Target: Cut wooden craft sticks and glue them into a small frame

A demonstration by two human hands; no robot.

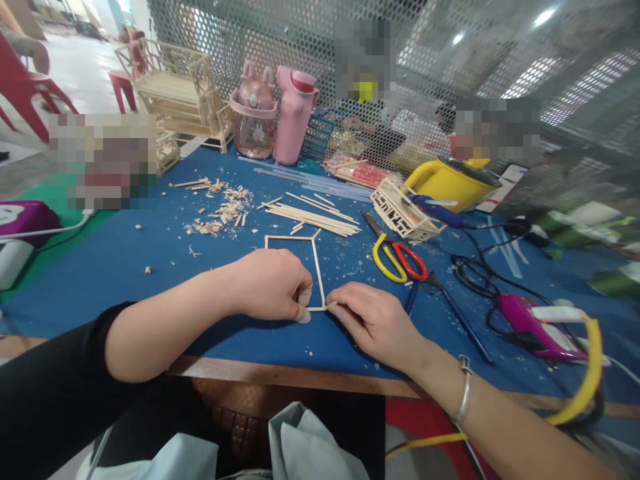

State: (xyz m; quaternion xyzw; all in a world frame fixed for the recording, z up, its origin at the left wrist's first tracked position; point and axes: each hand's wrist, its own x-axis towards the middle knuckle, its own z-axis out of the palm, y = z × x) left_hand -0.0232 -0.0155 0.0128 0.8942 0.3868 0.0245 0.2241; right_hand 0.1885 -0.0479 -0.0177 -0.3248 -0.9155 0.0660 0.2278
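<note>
Stick frame [319,270], long axis forward, left hand [276,283] pinching edge, right hand [373,317] pinching corner

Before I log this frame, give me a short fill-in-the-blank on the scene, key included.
1. The left hand and right hand are at the stick frame, and the silver bracelet is on the ____ wrist.
2. The work surface under the frame is ____.
3. The bottle beside the rabbit-eared bottle is ____.
4. The mug near the small stick model is ____.

Missing words: right; blue; pink; yellow.
</note>
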